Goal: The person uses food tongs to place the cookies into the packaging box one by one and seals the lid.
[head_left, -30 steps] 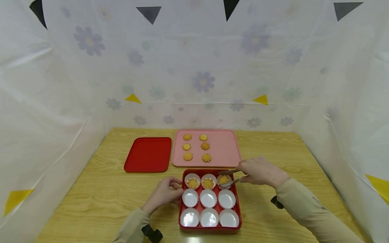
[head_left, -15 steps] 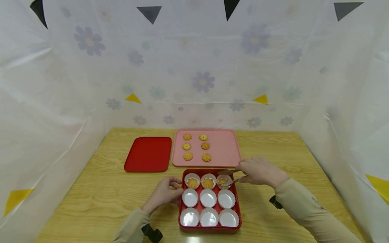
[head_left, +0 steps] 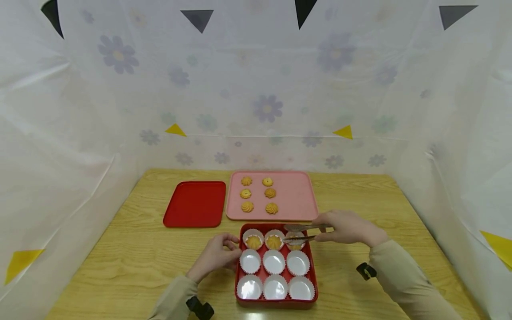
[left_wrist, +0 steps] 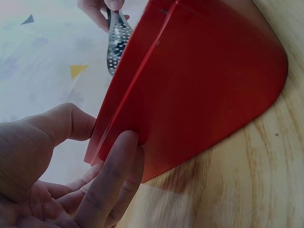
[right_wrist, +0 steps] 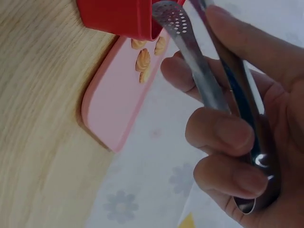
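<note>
Flowered sheeting (head_left: 224, 66) backs the wooden table (head_left: 132, 262). Left of lower centre, we see the left hand (head_left: 216, 253), fingers loosely extended, touching the red box (head_left: 276, 303) at lower centre; rightward, the right hand (head_left: 349, 226) grips metal tongs (head_left: 302, 238), tips parted over the box's upper-right paper cup (head_left: 294, 234).

Cookies (head_left: 270, 193) are lying on one tray (head_left: 296, 195), behind the box (head_left: 276, 303). A second tray (head_left: 195, 204) is sitting left of them.

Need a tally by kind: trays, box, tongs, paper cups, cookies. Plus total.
Trays (red tray, pink tray): 2
Red box: 1
Tongs: 1
Paper cups: 9
Cookies: 9 (one mostly behind the tongs)
Total: 22
</note>
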A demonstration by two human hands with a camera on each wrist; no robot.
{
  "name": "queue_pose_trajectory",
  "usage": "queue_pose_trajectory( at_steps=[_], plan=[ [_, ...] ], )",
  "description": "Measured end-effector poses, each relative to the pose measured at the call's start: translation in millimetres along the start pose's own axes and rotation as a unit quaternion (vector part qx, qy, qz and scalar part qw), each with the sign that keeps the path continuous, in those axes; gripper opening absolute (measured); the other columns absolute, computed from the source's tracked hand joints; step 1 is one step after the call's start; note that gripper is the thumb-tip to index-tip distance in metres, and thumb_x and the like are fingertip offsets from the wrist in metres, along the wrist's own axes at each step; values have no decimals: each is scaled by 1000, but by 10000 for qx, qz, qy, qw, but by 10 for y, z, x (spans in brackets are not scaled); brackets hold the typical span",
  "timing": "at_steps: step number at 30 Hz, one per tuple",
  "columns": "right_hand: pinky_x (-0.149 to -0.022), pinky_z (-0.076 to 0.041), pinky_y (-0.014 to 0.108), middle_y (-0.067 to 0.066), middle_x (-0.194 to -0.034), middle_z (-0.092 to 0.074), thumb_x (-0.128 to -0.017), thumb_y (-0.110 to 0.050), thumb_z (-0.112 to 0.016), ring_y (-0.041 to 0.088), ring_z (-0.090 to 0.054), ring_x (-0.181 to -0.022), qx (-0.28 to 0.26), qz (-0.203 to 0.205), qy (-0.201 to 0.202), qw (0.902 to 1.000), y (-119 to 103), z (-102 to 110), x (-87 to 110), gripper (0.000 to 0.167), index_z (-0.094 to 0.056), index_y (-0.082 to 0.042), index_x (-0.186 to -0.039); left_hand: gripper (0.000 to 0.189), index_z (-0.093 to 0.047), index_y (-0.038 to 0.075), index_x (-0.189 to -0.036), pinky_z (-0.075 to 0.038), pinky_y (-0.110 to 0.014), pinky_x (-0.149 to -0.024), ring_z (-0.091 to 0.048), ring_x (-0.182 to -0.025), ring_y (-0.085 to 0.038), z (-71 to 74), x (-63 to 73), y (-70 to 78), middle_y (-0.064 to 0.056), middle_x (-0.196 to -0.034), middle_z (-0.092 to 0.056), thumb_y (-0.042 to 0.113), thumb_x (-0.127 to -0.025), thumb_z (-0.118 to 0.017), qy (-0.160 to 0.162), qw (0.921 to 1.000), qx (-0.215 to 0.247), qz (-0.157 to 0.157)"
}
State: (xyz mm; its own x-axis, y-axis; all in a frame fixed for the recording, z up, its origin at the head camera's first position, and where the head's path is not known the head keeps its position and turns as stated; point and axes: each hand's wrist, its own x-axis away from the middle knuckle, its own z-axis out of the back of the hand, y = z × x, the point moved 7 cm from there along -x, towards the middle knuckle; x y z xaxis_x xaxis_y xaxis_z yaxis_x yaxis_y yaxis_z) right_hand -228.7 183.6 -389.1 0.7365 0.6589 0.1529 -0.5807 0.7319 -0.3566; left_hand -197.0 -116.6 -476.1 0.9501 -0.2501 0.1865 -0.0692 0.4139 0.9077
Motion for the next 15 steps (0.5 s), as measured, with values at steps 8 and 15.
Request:
queue_pose_trajectory(
  at_steps=[8, 15],
  plan=[
    [-68, -45, 22, -1, -103, -69, -96, -39, -65, 6, -53, -83, -1287, 98, 54, 9916, 146, -102, 1, 43, -69, -8, -125, 36, -59, -8, -114, -61, -30, -60, -66, -64, -14, 5, -6, 1, -13, -89, -64, 9, -84, -72, -6, 10000, 16, 23],
    [-67, -46, 22, 11, -113, -69, -98, -34, -64, 4, -54, -82, -2108, -35, 211, 9773, 255, -169, -15, 45, -64, -3, -130, 36, -60, -7, -113, -61, -30, -60, -65, -65, -13, 1, -11, -1, -12, -88, -64, 9, -84, -72, 5, 10000, -61, 4]
  ],
)
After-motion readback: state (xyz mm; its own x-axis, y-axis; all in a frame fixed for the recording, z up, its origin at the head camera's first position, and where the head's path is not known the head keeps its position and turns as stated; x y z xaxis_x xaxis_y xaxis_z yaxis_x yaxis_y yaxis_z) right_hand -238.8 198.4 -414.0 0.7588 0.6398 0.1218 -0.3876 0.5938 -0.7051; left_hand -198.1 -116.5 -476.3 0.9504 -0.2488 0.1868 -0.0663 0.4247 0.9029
